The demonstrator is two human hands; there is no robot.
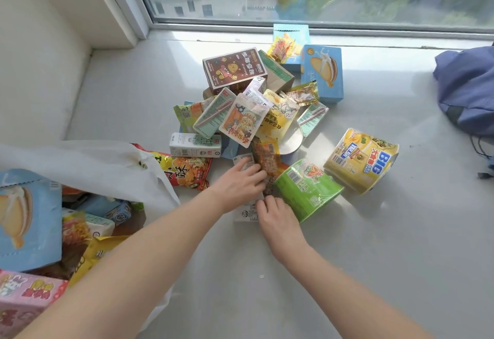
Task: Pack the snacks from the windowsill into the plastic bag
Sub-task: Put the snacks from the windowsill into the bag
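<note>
A pile of snacks lies on the white windowsill (347, 258). My left hand (238, 182) lies across a small white carton (243, 161), its fingers curled over the carton's right side against an orange snack packet (266, 161). With curled fingers, my right hand (276, 214) holds the carton's near end, beside a tipped green noodle cup (307, 187). The white plastic bag (80, 163) gapes open at the left, with a blue box, a pink box and other packs inside.
A yellow noodle cup (361, 159) lies to the right of the green one. Further back are a brown box (235, 70), a blue biscuit box (322, 74), a milk carton (195, 145) and a red snack bag (187, 170). A blue cloth bag (467, 90) sits far right by the window.
</note>
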